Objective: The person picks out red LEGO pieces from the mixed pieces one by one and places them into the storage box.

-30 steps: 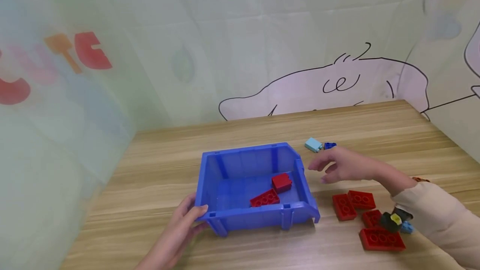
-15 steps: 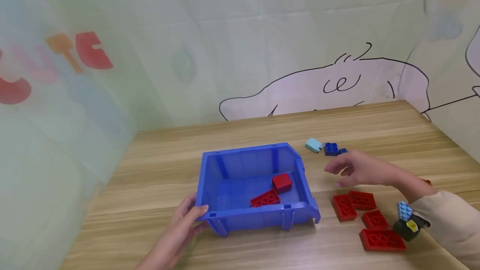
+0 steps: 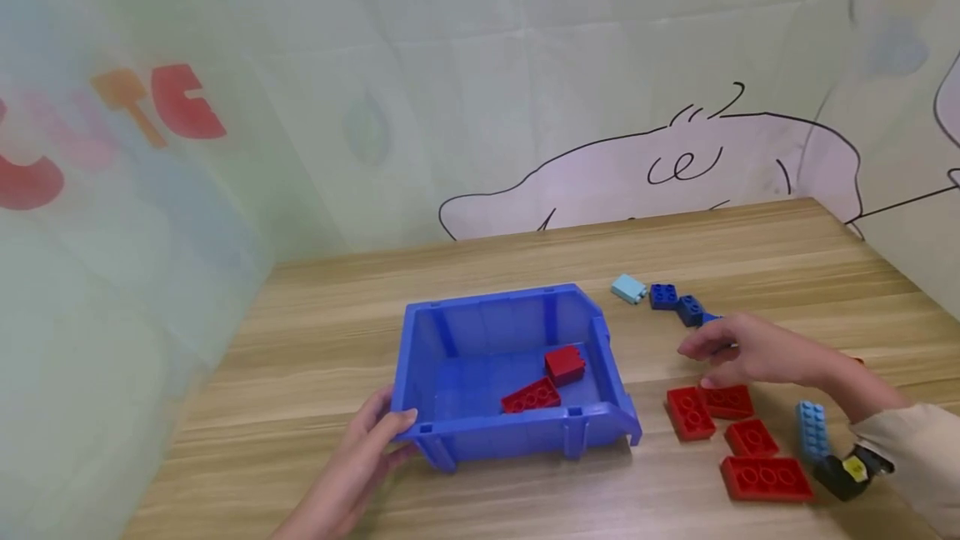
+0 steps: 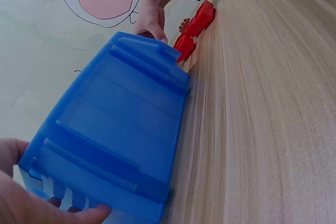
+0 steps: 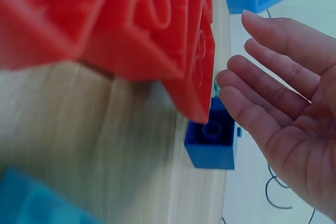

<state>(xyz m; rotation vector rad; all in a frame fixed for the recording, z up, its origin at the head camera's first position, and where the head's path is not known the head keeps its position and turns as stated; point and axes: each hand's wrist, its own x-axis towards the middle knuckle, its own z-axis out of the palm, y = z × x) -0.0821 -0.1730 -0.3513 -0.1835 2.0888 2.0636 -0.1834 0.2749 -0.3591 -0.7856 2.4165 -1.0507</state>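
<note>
A blue plastic bin (image 3: 498, 440) stands on the table, with two red toy bricks (image 3: 564, 365) inside. My left hand (image 3: 360, 448) grips its front left corner, thumb over the rim; in the left wrist view, fingers curl beneath the bin wall (image 4: 121, 108). Right of the bin, my right hand (image 3: 757, 350) hangs above the table with loosely bent fingers and holds nothing. Below it lie several red bricks (image 3: 688, 413), studs down. Just beyond its fingertips are dark blue bricks (image 3: 690, 311), one partly hidden by the hand. The right wrist view shows the bare palm (image 5: 304, 124).
A light blue brick (image 3: 628, 288) lies behind the bin's right side. Near the right sleeve lies a longer light blue brick (image 3: 812, 430), beside the black wrist camera (image 3: 843, 475). An orange piece (image 3: 859, 360) peeks out behind the forearm. Printed sheets (image 3: 525, 123) border the table.
My right hand has moved right and toward me, away from the bin, uncovering dark blue bricks and the long light blue brick. My left hand and the bin have stayed put.
</note>
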